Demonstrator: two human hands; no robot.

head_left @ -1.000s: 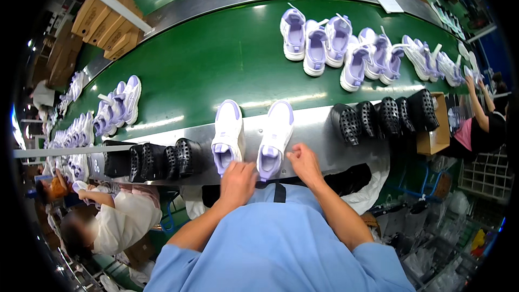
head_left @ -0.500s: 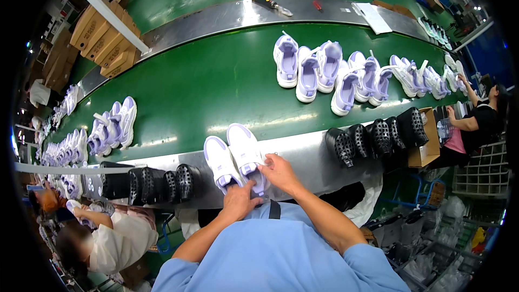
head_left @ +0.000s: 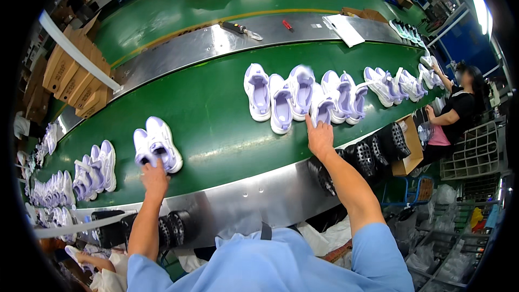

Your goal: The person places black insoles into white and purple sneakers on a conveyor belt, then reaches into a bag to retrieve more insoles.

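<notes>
My left hand (head_left: 155, 177) is closed on the heel end of a pair of white and lilac sneakers (head_left: 157, 143) on the green table surface, left of centre. The two shoes lie side by side, toes away from me. My right hand (head_left: 321, 139) reaches to the heel of a white and lilac sneaker (head_left: 323, 109) in the group on the right. Its index finger is stretched out along the shoe's left side, apart from the other fingers. The fingertips touch the heel; my thumb is hidden. More lilac-lined sneakers (head_left: 257, 92) stand just beyond that hand.
Black perforated blocks (head_left: 363, 158) line the near metal edge (head_left: 254, 192), with others (head_left: 178, 227) at left. Sneakers (head_left: 100, 167) stand in rows farther left. A knife-like tool (head_left: 240, 30) and white paper (head_left: 344, 30) lie on the far ledge. A co-worker (head_left: 454, 103) works at right.
The pair of sneakers has moved from in front of me to the left, in my left hand. My right hand has left it and reached right to another sneaker. The view has shifted too.
</notes>
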